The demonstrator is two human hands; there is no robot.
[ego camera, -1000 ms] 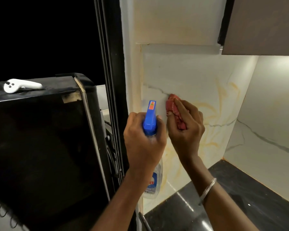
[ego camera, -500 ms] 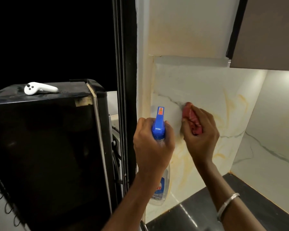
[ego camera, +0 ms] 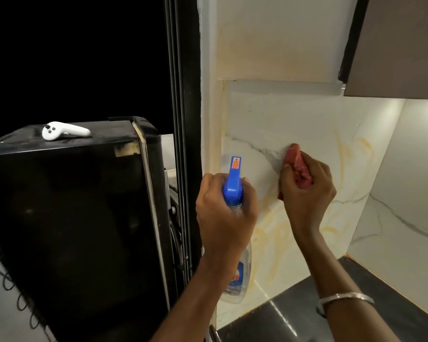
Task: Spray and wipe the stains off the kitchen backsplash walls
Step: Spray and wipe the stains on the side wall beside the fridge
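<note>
My left hand (ego camera: 226, 213) grips the neck of a clear spray bottle (ego camera: 235, 277) with a blue trigger head (ego camera: 234, 183), its nozzle pointing at the wall. My right hand (ego camera: 307, 193) holds a bunched red cloth (ego camera: 294, 166) and presses it against the white marble backsplash (ego camera: 294, 119), just right of the bottle. Yellow-orange stains (ego camera: 274, 230) streak the backsplash below and to the right of the cloth. A grey vein runs across the tile to the cloth.
A black fridge (ego camera: 67, 218) stands at the left with a white controller (ego camera: 62, 130) on top. A dark door frame (ego camera: 183, 119) separates it from the wall. A brown upper cabinet (ego camera: 400, 45) hangs at the top right. Dark countertop (ego camera: 356, 317) lies below.
The view has shifted, so everything sits lower and further right in frame. My right hand with the cloth has moved a little away from the bottle along the wall. Left hand keeps its grip.
</note>
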